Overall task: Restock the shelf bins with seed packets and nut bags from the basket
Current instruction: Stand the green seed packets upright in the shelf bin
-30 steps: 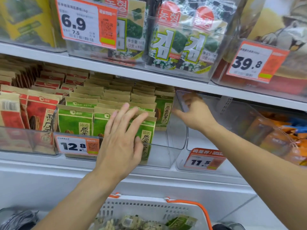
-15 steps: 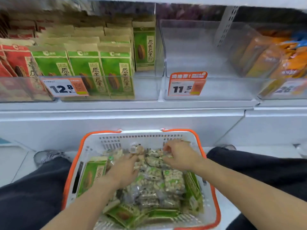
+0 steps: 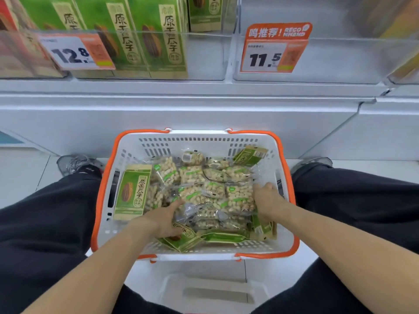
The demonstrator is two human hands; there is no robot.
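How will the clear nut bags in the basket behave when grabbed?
The nut bags look like glossy film, so probably slippery and floppy. They lie loosely piled in the basket, so neighbours may shift. Lumpy contents suggest some weight.

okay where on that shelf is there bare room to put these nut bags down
The clear bin behind the 11.5 price tag looks bare. Left of it, the bin with the 12.8 tag holds green seed packets, free only at its right end.
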